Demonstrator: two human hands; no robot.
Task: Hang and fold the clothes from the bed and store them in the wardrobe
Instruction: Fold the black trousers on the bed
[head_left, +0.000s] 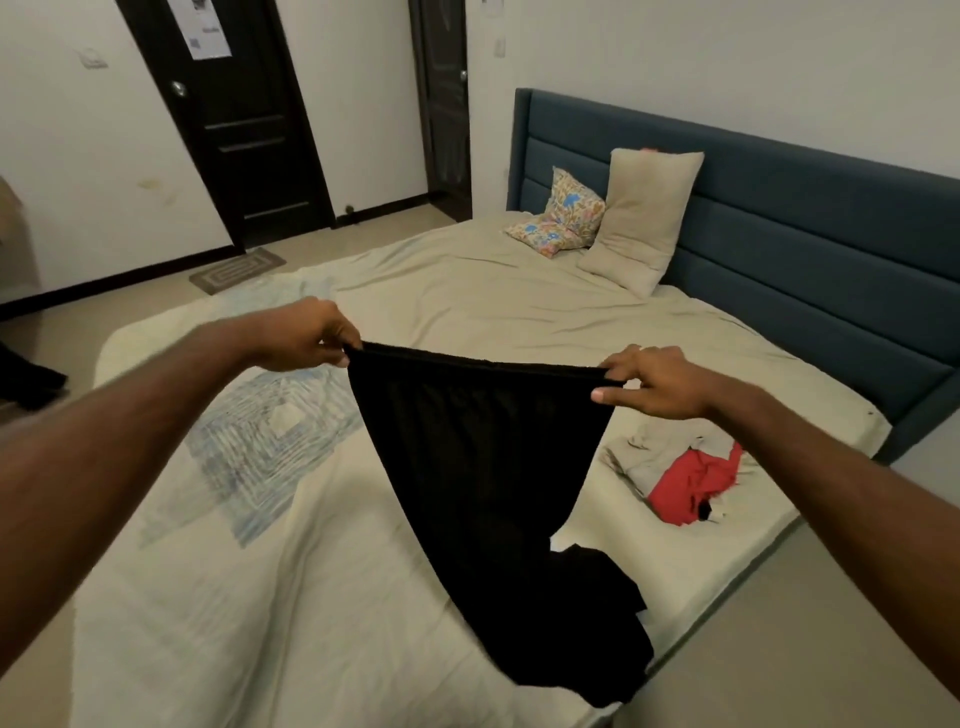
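Observation:
A black garment (483, 467) hangs stretched by its waistband above the bed (467, 291). My left hand (306, 335) pinches the band's left end and my right hand (652, 382) pinches its right end. The cloth's lower end trails on the mattress near the bed's front edge. To the right, on the bed, lie a grey garment (654, 449) and a red one (693, 486), bunched together.
Two pillows, one floral (563, 215) and one beige (641, 218), lean near the blue headboard (810, 218). A blanket with a blue pattern (260, 447) covers the bed's left part. Two dark doors (234, 114) and a floor mat (236, 270) are on the far side.

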